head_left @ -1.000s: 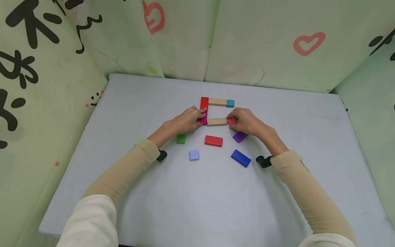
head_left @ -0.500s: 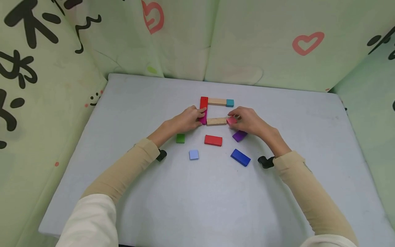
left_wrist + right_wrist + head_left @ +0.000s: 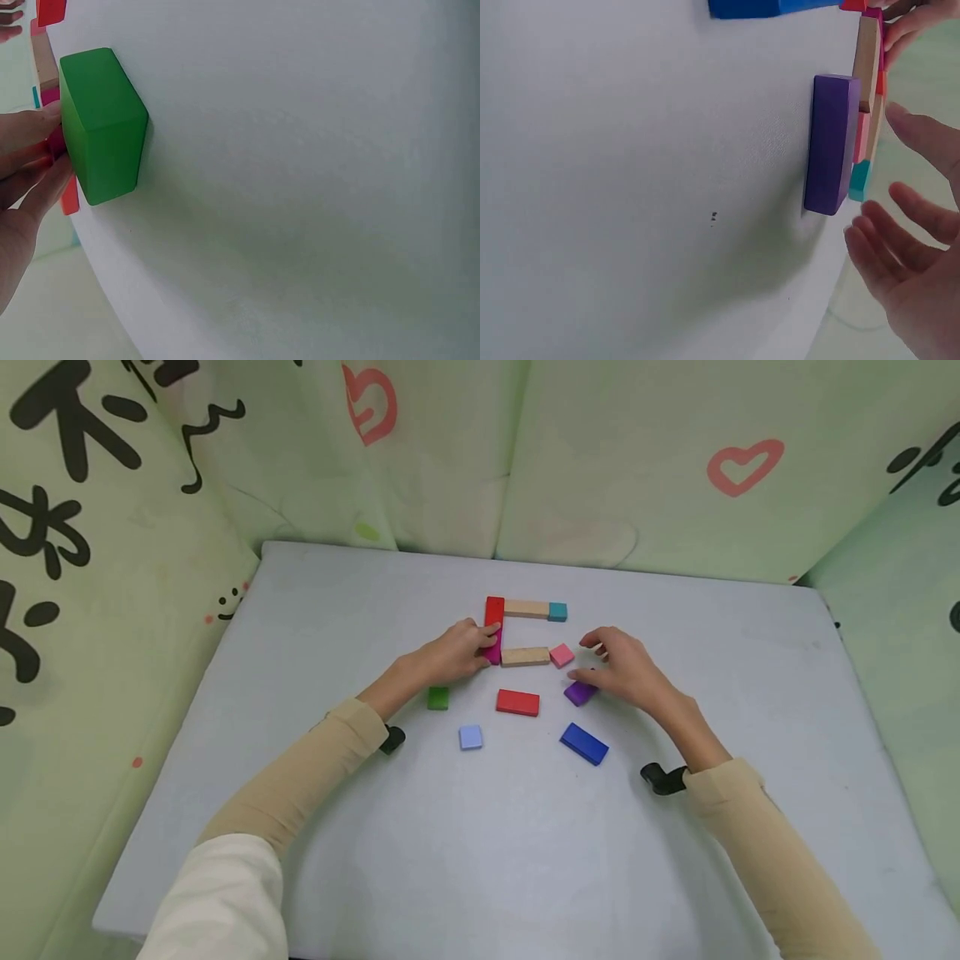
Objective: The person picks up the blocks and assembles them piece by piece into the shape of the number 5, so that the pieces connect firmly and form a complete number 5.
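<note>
My left hand [image 3: 452, 652] pinches the magenta block [image 3: 492, 655], which lies in line with a red block [image 3: 494, 609]. From that column two plain wooden blocks extend right, an upper one [image 3: 527, 608] ending at a teal block [image 3: 557, 612] and a lower one [image 3: 525, 657]. At the lower one's right end sits a small pink block [image 3: 562, 655], turned at an angle. My right hand [image 3: 626, 670] is beside it, fingers spread and holding nothing. Its thumb is over or near the purple block [image 3: 581, 695]; contact is unclear in the head view, but the right wrist view shows the thumb apart from the purple block [image 3: 831, 146].
Nearer me on the white table [image 3: 480, 860] lie a green block [image 3: 438, 698], a second red block [image 3: 517, 702], a light blue block [image 3: 470, 737] and a dark blue block [image 3: 584, 743]. Printed curtains [image 3: 600, 460] stand behind the table.
My right hand has let go of the pink block and drawn back to the right, its fingers opening. The pink block stays by the lower wooden block. My left hand has not visibly moved.
</note>
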`<state>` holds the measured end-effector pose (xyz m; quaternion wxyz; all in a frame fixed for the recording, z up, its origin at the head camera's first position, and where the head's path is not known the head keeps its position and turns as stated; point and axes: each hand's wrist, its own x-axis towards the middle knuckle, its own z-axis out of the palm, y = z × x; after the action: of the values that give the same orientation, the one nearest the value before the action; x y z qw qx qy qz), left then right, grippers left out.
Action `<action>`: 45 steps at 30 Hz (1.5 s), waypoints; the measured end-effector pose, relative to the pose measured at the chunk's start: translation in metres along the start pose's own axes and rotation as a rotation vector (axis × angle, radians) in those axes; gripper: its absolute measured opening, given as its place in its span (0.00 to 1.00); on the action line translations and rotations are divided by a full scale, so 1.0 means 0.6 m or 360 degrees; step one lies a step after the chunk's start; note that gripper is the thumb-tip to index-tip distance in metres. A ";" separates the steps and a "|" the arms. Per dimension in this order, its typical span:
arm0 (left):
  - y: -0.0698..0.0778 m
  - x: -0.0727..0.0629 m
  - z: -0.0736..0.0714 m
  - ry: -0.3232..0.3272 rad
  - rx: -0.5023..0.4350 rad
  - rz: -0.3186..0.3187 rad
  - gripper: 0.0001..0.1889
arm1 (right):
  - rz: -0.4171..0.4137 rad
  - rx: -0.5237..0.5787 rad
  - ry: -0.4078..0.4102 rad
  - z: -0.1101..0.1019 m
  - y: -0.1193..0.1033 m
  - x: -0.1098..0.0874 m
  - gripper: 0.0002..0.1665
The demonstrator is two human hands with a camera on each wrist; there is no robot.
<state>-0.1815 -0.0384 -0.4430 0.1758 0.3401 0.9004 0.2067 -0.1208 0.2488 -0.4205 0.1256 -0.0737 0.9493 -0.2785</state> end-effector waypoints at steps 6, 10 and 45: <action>-0.003 0.001 0.001 0.0005 0.0004 0.0011 0.27 | 0.0174 0.0046 0.0058 0.008 -0.003 -0.029 0.40; -0.004 0.001 0.002 0.0011 0.0006 0.0027 0.27 | 0.0263 0.0103 0.0104 0.017 -0.003 -0.045 0.43; -0.003 0.001 0.004 0.0009 0.0011 0.0008 0.27 | 0.0397 0.0276 0.0255 0.069 -0.011 -0.075 0.45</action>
<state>-0.1817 -0.0387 -0.4459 0.1715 0.3424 0.9007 0.2050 -0.0654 0.2317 -0.4419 0.0890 0.0781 0.9305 -0.3467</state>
